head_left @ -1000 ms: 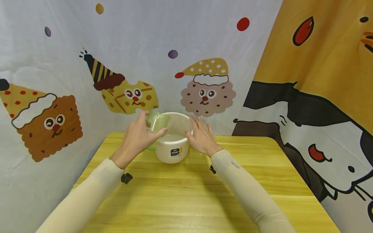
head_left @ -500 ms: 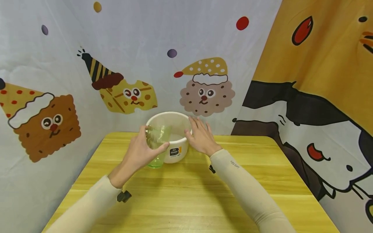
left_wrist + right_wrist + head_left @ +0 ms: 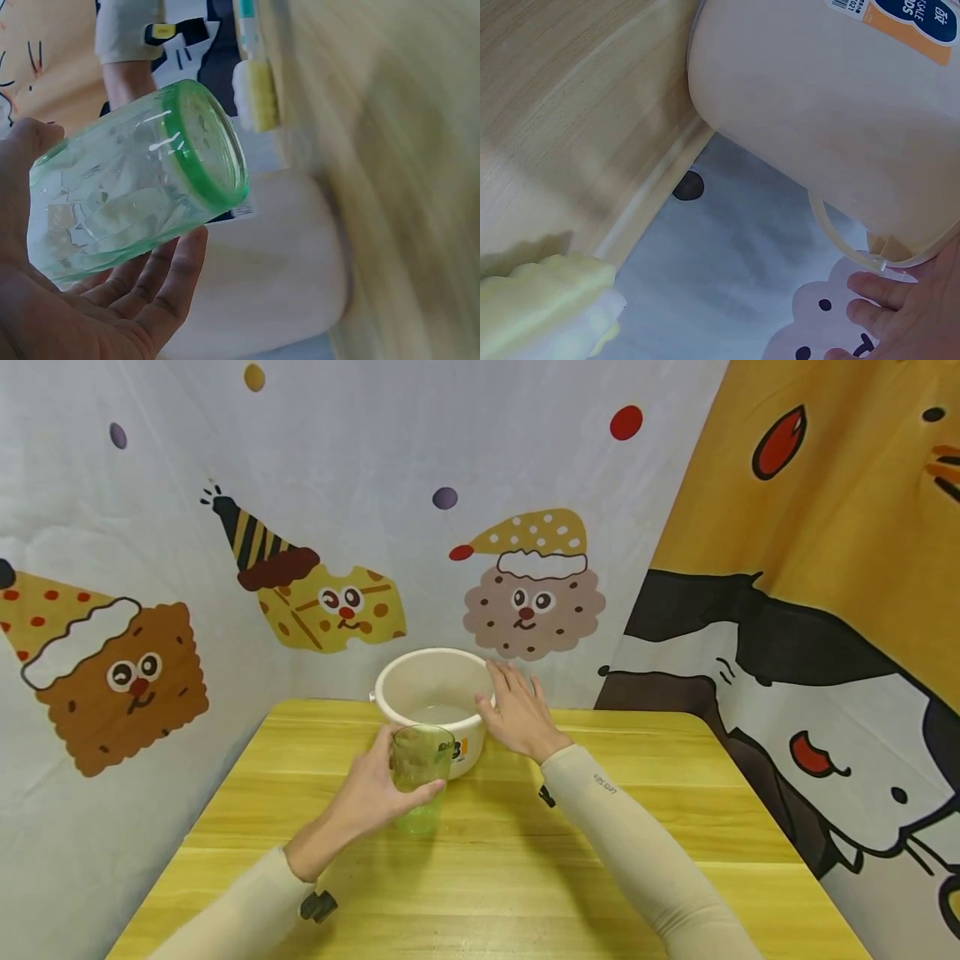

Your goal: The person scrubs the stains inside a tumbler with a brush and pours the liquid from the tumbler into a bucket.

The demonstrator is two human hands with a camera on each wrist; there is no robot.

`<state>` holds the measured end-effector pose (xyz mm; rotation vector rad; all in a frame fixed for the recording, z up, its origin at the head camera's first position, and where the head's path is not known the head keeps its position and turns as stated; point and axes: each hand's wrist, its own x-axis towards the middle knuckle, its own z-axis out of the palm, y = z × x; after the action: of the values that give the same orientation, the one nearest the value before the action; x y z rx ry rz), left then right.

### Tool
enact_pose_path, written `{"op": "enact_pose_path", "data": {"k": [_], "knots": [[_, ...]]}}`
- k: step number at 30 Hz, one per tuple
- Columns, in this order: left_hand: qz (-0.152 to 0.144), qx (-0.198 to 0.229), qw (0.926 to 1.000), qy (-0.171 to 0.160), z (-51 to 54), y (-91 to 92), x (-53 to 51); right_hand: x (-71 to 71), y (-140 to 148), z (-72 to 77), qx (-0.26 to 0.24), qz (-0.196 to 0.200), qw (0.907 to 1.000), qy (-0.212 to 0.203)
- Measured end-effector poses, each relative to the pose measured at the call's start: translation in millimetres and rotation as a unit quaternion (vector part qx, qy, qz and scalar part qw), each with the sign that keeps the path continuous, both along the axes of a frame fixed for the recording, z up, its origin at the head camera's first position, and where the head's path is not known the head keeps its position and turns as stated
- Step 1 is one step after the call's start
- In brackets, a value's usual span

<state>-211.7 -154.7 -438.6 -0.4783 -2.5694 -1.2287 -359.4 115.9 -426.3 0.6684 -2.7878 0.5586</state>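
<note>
In the head view my left hand [image 3: 378, 785] holds a clear green cup [image 3: 423, 760] in front of the white bucket [image 3: 442, 672], thumb on the near side. The left wrist view shows the cup's thick green base [image 3: 199, 146] held off the tabletop. Whether the cup contains anything, I cannot tell. What looks like a little clear liquid lies in the bottom of the bucket. At the bucket's right rim rests my right hand [image 3: 521, 714], its fingers extended along the outside. A pale bucket handle [image 3: 840, 236] is beside those fingers in the right wrist view.
A wooden table [image 3: 480, 877] carries the bucket near its back edge. A yellow-and-white item with a wavy edge [image 3: 551, 307] lies on the table at the bucket's right side, hidden in the head view. Behind hangs a printed cartoon curtain [image 3: 360, 460].
The cup was tipped over the bucket's left rim. My left hand has turned it upright and brought it down and nearer, in front of the bucket. The right hand has stayed at the rim.
</note>
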Motion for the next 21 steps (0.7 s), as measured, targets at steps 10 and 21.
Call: {"op": "enact_pose_path", "data": {"k": [10, 21], "knots": [[-0.008, -0.009, 0.9981, -0.060, -19.6, -2.0, -0.8, 0.0, -1, -1.5, -0.002, 0.001, 1.0000, 0.006], [-0.025, -0.027, 0.9946, -0.097, -31.3, -2.0, -0.2, 0.8, 0, -0.5, -0.004, -0.002, 1.0000, 0.000]]}}
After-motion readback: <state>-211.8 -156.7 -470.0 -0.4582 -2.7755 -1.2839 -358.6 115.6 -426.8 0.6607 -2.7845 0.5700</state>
